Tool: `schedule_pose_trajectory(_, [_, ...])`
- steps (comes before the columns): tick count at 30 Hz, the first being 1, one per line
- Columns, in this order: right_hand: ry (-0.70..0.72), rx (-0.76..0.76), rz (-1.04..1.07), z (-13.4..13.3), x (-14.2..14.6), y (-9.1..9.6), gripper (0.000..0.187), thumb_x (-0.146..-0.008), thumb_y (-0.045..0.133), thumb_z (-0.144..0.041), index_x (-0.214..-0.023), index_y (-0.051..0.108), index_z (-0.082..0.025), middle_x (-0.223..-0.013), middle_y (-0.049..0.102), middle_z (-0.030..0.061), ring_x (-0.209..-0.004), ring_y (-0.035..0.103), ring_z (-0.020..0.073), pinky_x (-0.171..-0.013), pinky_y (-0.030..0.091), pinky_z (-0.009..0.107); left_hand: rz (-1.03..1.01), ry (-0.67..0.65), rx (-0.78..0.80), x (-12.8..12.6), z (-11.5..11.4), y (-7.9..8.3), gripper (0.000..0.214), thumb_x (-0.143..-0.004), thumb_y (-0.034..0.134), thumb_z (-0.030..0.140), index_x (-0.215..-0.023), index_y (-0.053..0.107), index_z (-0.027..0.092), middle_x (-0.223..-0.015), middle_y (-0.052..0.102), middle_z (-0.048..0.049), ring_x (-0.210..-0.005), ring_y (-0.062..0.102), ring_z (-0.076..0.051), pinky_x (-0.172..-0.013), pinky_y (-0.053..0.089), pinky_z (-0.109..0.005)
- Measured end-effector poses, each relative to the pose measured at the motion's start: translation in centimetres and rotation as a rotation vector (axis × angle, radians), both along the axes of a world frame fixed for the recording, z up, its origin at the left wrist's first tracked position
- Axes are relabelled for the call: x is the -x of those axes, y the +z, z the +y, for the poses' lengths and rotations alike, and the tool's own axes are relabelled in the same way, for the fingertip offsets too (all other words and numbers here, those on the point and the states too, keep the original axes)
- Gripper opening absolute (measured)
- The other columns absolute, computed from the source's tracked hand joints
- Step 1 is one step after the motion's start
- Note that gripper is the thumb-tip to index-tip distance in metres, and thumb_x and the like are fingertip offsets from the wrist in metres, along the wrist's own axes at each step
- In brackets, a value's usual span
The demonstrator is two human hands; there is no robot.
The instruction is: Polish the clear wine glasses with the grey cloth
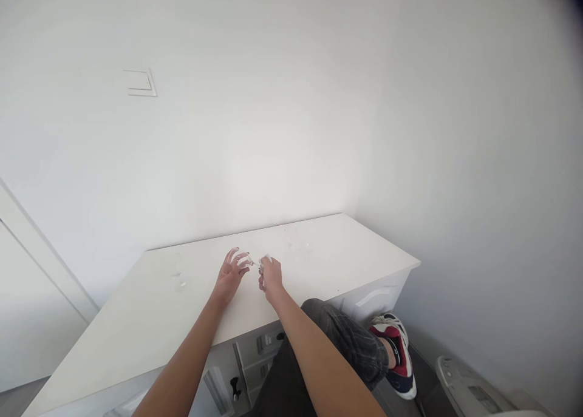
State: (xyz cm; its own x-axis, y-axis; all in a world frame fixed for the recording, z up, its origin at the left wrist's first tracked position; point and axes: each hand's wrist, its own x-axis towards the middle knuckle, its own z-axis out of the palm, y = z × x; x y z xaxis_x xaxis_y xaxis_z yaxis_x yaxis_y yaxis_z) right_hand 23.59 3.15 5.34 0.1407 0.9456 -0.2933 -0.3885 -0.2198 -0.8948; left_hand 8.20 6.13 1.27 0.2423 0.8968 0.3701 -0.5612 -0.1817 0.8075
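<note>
My left hand [231, 276] has its fingers curled around a clear, rounded object [246, 260], which looks like a stemmed glass held on its side above the white cabinet top [314, 271]. A thin part of it points right, toward my right hand [271, 276]. That hand is closed, with something small and white [268, 258] showing at its top; what it is I cannot make out. The two hands are close together, a short gap apart. Faint transparent items [181, 283] stand on the cabinet top to the left, and more clear pieces [289, 244] show to the right.
A white wall with a switch plate [140, 83] rises behind the cabinet. Drawers with dark knobs [235, 388] face me below the front edge. My leg and a red, white and navy shoe [401, 362] are at the right, near a pale appliance [473, 393].
</note>
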Motion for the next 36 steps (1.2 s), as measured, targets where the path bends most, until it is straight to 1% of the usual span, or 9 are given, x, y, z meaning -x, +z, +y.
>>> schedule_pose_trajectory(6, [0.069, 0.068, 0.189, 0.3, -0.6, 0.3, 0.016, -0.083, 0.054, -0.032, -0.075, 0.043, -0.023, -0.057, 0.042, -0.0050, -0.041, 0.029, 0.0076, -0.040, 0.018, 0.022, -0.017, 0.003, -0.027, 0.0, 0.2, -0.3, 0.064, -0.086, 0.081, 0.041, -0.143, 0.051, 0.036, -0.140, 0.059, -0.0087, -0.108, 0.065, -0.021, -0.094, 0.049, -0.035])
schedule_pose_trajectory(9, [0.121, 0.081, 0.284, 0.4, -1.1, 0.4, 0.028, -0.090, 0.047, -0.046, -0.075, 0.043, -0.022, -0.059, 0.046, -0.0030, -0.042, 0.032, 0.0072, -0.041, 0.020, 0.019, -0.021, 0.007, -0.040, 0.1, 0.3, -0.6, 0.066, -0.085, 0.082, 0.040, -0.143, 0.051, 0.038, -0.145, 0.057, -0.0093, -0.111, 0.064, -0.022, -0.098, 0.048, -0.036])
schedule_pose_trajectory(12, [0.196, 0.111, 0.351, 0.3, -1.7, 0.7, 0.039, -0.091, 0.040, -0.057, -0.074, 0.043, -0.022, -0.062, 0.049, -0.0010, -0.042, 0.031, 0.0063, -0.041, 0.019, 0.018, -0.024, 0.014, -0.046, 0.1, 0.3, -0.7, 0.066, -0.084, 0.083, 0.038, -0.142, 0.051, 0.039, -0.147, 0.056, -0.0093, -0.114, 0.064, -0.022, -0.100, 0.047, -0.037])
schedule_pose_trajectory(16, [0.194, 0.125, 0.303, 0.1, -1.6, 0.9, 0.031, -0.088, 0.046, -0.050, -0.074, 0.044, -0.022, -0.058, 0.044, -0.0042, -0.040, 0.024, 0.0051, -0.040, 0.014, 0.019, -0.019, 0.021, -0.039, 0.2, 0.2, -0.7, 0.069, -0.082, 0.085, 0.039, -0.143, 0.051, 0.039, -0.148, 0.056, -0.0097, -0.112, 0.064, -0.022, -0.099, 0.047, -0.038])
schedule_pose_trajectory(20, [0.138, 0.093, 0.189, 0.1, -1.1, 0.9, 0.020, -0.082, 0.053, -0.035, -0.071, 0.040, -0.023, -0.054, 0.039, -0.0057, -0.040, 0.021, 0.0062, -0.040, 0.011, 0.021, -0.020, 0.014, -0.040, 0.3, 0.2, -0.6, 0.074, -0.080, 0.087, 0.043, -0.144, 0.050, 0.040, -0.150, 0.054, -0.0097, -0.110, 0.065, -0.022, -0.099, 0.046, -0.038])
schedule_pose_trajectory(25, [0.015, 0.005, 0.055, -0.1, -0.7, 0.8, 0.020, -0.084, 0.051, -0.031, -0.071, 0.037, -0.025, -0.055, 0.036, -0.0061, -0.044, 0.020, 0.0087, -0.042, 0.013, 0.024, 0.001, -0.002, -0.055, 0.2, 0.3, -0.7, 0.072, -0.081, 0.085, 0.044, -0.144, 0.049, 0.038, -0.151, 0.053, -0.0119, -0.113, 0.065, -0.024, -0.095, 0.048, -0.036])
schedule_pose_trajectory(27, [-0.090, -0.145, -0.089, -0.5, -0.6, 0.9, 0.023, -0.086, 0.050, -0.029, -0.069, 0.035, -0.024, -0.058, 0.034, -0.0057, -0.049, 0.024, 0.0097, -0.045, 0.018, 0.025, 0.018, 0.000, -0.050, 0.2, 0.4, -0.6, 0.070, -0.083, 0.084, 0.044, -0.142, 0.049, 0.036, -0.150, 0.055, -0.0132, -0.113, 0.066, -0.024, -0.093, 0.048, -0.036])
schedule_pose_trajectory(31, [-0.279, -0.543, -0.576, -1.4, -0.3, 0.7, 0.029, -0.093, 0.047, -0.029, -0.068, 0.032, -0.024, -0.060, 0.033, -0.0055, -0.056, 0.031, 0.0117, -0.052, 0.026, 0.026, 0.020, 0.025, -0.037, 0.2, 0.4, -0.5, 0.064, -0.082, 0.083, 0.049, -0.135, 0.054, 0.029, -0.136, 0.065, -0.0141, -0.106, 0.064, -0.022, -0.091, 0.046, -0.035])
schedule_pose_trajectory(36, [-0.310, -0.702, -0.919, -1.8, -0.1, 0.5, 0.027, -0.094, 0.048, -0.031, -0.072, 0.033, -0.024, -0.061, 0.037, -0.0059, -0.054, 0.032, 0.0120, -0.054, 0.025, 0.026, 0.028, 0.001, 0.005, 0.1, 0.4, -0.6, 0.047, -0.086, 0.074, 0.060, -0.115, 0.063, 0.025, -0.102, 0.069, -0.0057, -0.082, 0.060, -0.017, -0.081, 0.045, -0.034])
